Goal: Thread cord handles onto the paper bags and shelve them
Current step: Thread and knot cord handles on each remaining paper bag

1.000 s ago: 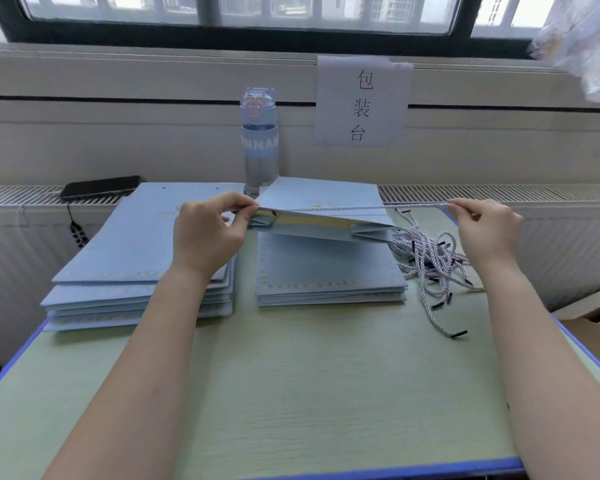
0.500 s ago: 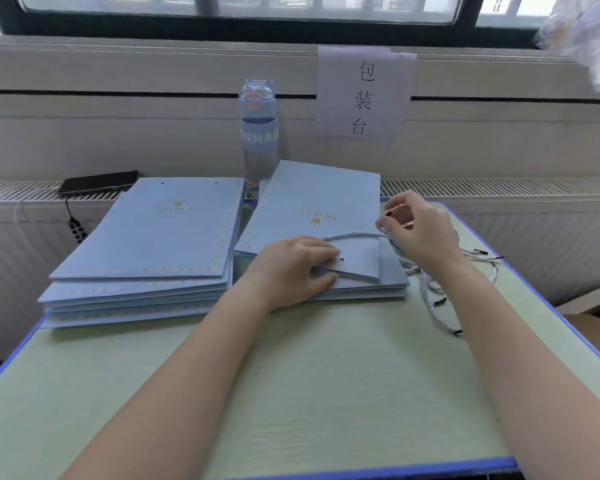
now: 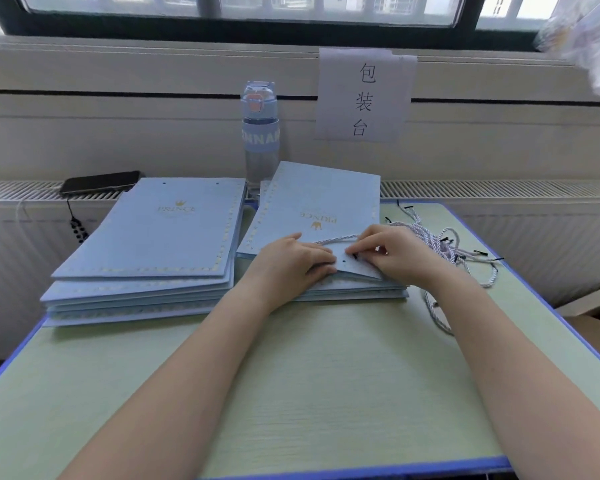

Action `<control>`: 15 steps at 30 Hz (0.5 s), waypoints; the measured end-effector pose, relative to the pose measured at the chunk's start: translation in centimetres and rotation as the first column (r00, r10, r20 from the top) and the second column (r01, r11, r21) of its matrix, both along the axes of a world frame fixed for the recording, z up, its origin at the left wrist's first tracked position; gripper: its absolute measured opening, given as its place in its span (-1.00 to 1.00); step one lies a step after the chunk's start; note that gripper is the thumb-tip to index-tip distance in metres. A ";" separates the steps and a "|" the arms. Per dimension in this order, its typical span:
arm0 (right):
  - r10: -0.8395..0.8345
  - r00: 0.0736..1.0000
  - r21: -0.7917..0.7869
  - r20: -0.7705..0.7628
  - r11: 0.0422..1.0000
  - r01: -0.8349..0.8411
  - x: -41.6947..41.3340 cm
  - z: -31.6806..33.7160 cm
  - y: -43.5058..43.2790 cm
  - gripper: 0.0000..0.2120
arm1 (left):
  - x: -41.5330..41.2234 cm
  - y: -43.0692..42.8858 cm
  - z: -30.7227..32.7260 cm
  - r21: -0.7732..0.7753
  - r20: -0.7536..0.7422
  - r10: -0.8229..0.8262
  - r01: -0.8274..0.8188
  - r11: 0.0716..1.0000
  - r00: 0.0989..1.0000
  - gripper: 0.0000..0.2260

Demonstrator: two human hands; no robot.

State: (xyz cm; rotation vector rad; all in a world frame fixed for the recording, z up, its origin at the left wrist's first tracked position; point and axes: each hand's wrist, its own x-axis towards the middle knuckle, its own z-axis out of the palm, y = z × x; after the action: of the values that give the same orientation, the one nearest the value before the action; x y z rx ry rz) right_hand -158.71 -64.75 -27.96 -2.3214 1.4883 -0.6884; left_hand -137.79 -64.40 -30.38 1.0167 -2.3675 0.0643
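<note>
A flat light-blue paper bag [image 3: 312, 209] lies on top of the right stack, its punched near edge toward me. My left hand [image 3: 291, 259] rests on that near edge and holds it down with its fingers curled over the paper. My right hand [image 3: 392, 252] pinches the black tip of a white twisted cord [image 3: 336, 240] at a hole in the bag. The cord arcs between my two hands. A loose bundle of cords [image 3: 444, 244] lies to the right of the stack.
A taller stack of flat blue bags [image 3: 146, 244] sits at left on the green table [image 3: 309, 393]. A water bottle [image 3: 260, 133] stands behind the stacks. A black phone [image 3: 99, 181] lies on the radiator ledge. A paper sign [image 3: 364, 95] hangs on the wall.
The bag was held up off the stack with the cord stretched between my hands; it now lies flat on the stack. My right hand has come in to the bag's near edge with the cord tip.
</note>
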 end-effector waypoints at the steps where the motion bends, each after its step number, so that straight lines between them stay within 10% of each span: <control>1: -0.002 1.000 -0.034 0.007 0.999 0.002 -0.1 -0.1 -0.1 -0.83 | 0.0 -0.1 0.0 0.022 -0.001 -0.011 0.011 1.000 1.000 -0.77; 15: 0.013 0.999 -0.234 -0.031 0.972 -0.020 0.4 -0.2 -0.2 -0.94 | 0.4 -0.2 0.3 -0.138 -0.027 -0.094 0.089 0.986 0.995 -0.75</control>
State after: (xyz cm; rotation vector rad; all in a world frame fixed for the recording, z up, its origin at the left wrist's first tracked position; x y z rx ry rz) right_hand -158.26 -64.92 -28.13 -2.5236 1.4683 -0.8721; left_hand -137.42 -64.59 -30.03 0.8371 -2.3406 0.1707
